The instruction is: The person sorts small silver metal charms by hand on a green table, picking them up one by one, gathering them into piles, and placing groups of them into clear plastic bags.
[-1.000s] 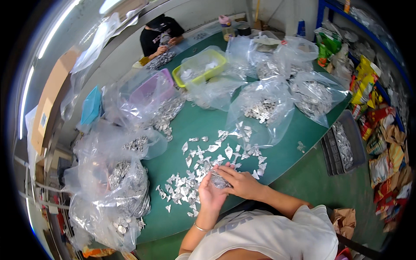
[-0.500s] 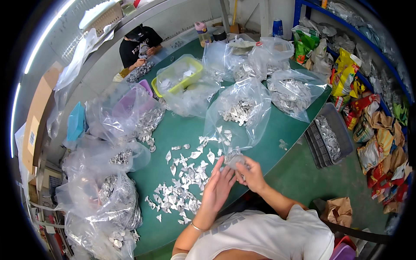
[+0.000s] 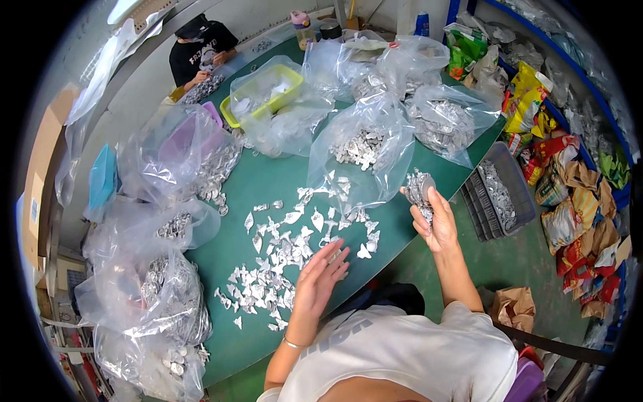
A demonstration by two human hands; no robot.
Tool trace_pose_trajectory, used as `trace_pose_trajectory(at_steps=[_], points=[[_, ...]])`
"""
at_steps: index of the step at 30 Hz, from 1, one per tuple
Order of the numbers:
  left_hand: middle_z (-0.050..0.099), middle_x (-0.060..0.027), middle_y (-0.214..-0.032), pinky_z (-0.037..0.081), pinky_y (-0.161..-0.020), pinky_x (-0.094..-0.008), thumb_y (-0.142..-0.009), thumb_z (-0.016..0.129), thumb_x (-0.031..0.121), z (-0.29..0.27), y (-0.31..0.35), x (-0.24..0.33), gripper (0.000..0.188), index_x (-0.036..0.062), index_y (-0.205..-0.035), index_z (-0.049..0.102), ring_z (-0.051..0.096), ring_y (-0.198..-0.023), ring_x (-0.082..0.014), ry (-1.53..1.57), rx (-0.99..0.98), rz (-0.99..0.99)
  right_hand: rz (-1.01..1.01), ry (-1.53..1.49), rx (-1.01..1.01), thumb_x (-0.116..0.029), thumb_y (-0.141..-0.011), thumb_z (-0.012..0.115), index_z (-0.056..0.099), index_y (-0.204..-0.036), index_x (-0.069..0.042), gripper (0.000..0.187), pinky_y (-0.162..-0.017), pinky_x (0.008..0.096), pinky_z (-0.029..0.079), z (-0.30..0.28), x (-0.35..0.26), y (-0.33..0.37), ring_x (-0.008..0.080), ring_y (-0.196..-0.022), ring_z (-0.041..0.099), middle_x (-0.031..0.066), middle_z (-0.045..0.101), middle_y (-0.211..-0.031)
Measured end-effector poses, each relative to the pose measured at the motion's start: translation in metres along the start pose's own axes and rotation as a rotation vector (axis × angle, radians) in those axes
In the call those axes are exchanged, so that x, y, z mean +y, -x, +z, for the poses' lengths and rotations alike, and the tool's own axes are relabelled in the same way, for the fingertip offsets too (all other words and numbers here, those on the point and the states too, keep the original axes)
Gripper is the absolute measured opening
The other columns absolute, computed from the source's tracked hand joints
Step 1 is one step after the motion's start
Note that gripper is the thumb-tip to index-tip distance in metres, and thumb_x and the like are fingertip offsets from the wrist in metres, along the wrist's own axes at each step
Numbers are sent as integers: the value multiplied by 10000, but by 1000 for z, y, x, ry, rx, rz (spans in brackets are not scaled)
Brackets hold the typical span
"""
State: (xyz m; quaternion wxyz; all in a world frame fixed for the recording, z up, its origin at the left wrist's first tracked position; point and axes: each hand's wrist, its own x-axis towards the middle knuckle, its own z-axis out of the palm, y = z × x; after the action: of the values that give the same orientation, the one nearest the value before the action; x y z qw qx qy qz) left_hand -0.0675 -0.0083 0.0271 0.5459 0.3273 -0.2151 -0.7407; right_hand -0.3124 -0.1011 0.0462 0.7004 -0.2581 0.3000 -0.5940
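Just gone from both hands close together on one handful to a one-handed hold. Now gripping a clump of silvery metal pieces [image 3: 418, 189] in the right hand [image 3: 439, 224], out at two o'clock from the left hand [image 3: 319, 278], near the right-hand edge of the green table [image 3: 260, 175]. Closed firmly around the clump, with thumb along its right side and fingers curled against its lower left; cannot tell whether loose or tied together.

Held open on the other side, with fingers parted and nothing clearly in the left hand; cannot tell about contact with the nearest bits below. Seemingly freed from the handful by this parting, with the whole load now on the right.

Lying much as half a second ago: scattered metal pieces [image 3: 262, 287], from nine round to twelve o'clock of the left hand, plenty not gathered up. Likewise unshifted on the table: a clear plastic bag [image 3: 392, 175] part filled with similar pieces, toward one o'clock.

Brought closer by the swing outward: a grey crate [image 3: 483, 208] of metal pieces, low at two o'clock from the right hand. Also visible, far off at eleven o'clock: a co-worker [image 3: 201, 57] handling a small heap [image 3: 203, 89].
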Motion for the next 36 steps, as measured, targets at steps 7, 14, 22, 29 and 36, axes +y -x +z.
trace_pose_trajectory(at_steps=[7,14,22,29,36], points=[[357,-217,-1374,297,-1035,-468,-916,459,159,-33,30,5,424,-26,-1293,401,337,-1275,-384,65,104,79,-17,-105,88,-313,-953,429,478,-1089,51,391,-294,166,262,-17,-9,-10,43,-409,319,207,556,-1116],[400,-226,-1337,361,-1001,-458,-910,488,129,-54,62,8,407,-57,-1266,421,407,-1230,-371,1,291,249,4,-204,155,-303,-948,448,458,-1130,33,383,-293,174,262,-43,-8,-23,54,-424,321,190,556,-1121],[489,-231,-1243,477,-890,-360,-887,528,108,-78,93,3,430,-70,-1260,408,535,-1098,-306,-53,538,457,-103,-34,289,-273,-952,443,491,-1066,47,343,-306,192,255,-57,-12,-32,69,-435,362,186,601,-1032],[573,-194,-1117,504,-827,-330,-907,475,67,-84,100,-4,344,-69,-1221,449,596,-954,-234,3,570,466,-682,525,308,-313,-931,495,539,-903,-28,289,-318,204,247,-24,-90,-86,64,-373,359,4,435,-543],[595,-179,-1073,509,-781,-308,-901,482,58,-82,93,-15,323,-66,-1199,469,608,-908,-214,44,526,392,-811,1772,652,-273,-871,560,561,-1109,22,379,-733,447,451,-98,-141,-185,412,-870,577,243,619,-923]])
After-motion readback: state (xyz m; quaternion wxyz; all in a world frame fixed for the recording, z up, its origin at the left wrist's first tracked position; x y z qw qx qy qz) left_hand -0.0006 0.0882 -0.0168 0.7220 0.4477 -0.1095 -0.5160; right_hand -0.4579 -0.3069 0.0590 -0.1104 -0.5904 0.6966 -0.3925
